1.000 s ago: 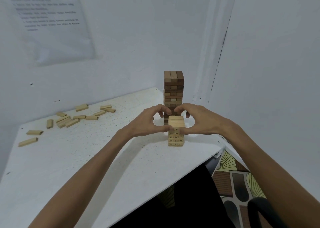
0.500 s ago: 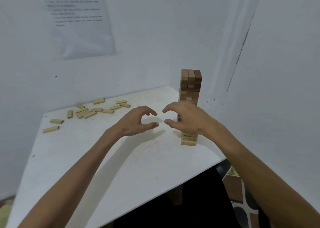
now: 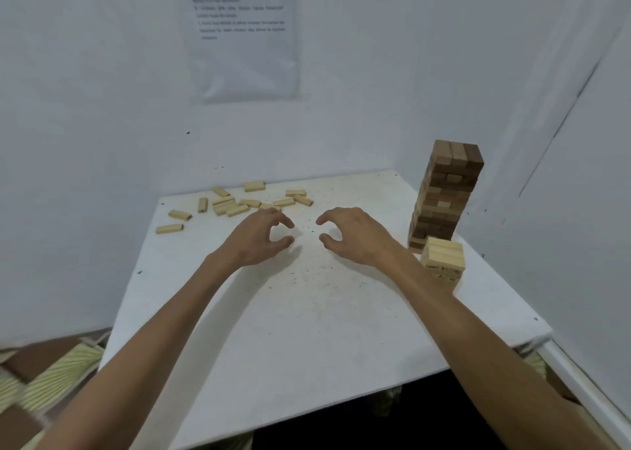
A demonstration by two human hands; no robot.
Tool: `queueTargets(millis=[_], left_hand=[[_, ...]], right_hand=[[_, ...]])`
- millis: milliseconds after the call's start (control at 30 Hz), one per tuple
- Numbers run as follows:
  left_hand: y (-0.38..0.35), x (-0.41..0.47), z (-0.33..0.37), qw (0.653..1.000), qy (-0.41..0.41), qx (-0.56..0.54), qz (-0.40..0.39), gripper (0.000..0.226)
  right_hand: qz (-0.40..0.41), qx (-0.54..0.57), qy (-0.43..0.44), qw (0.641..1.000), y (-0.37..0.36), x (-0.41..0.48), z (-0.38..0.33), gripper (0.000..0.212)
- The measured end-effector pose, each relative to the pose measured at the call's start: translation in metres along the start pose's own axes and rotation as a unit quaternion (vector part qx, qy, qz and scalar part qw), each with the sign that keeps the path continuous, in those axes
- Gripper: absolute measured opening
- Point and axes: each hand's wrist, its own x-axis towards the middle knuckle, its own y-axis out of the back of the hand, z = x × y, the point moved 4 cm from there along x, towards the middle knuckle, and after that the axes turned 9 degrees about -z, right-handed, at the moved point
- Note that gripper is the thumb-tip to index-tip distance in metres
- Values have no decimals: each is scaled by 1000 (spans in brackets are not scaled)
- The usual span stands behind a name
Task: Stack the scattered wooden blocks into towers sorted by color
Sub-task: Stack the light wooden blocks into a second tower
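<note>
A tall tower of dark and mid-brown blocks (image 3: 445,193) stands at the table's far right corner. In front of it sits a short stack of light wooden blocks (image 3: 443,259). Several loose light blocks (image 3: 235,203) lie scattered at the far left of the table. My left hand (image 3: 261,236) and my right hand (image 3: 353,234) hover over the table's middle, fingers loosely curled toward each other, holding nothing. Both hands are left of the two stacks and just in front of the loose blocks.
The white table (image 3: 307,313) stands in a corner between white walls, with a printed sheet (image 3: 242,33) on the back wall. Patterned floor (image 3: 51,374) shows past the table's left and right edges.
Both hands let go of the light stack and moved left toward the loose blocks. The view turned left, so the towers now sit at the right.
</note>
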Motion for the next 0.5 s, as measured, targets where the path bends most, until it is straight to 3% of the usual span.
queueTargets(millis=[200, 500], left_hand=[[-2, 18, -39, 996, 74, -11, 45, 35], [-7, 53, -67, 986, 98, -25, 135, 35]], right_hand=[[6, 38, -41, 998, -37, 47, 13, 40], [75, 41, -71, 994, -58, 112, 27, 42]])
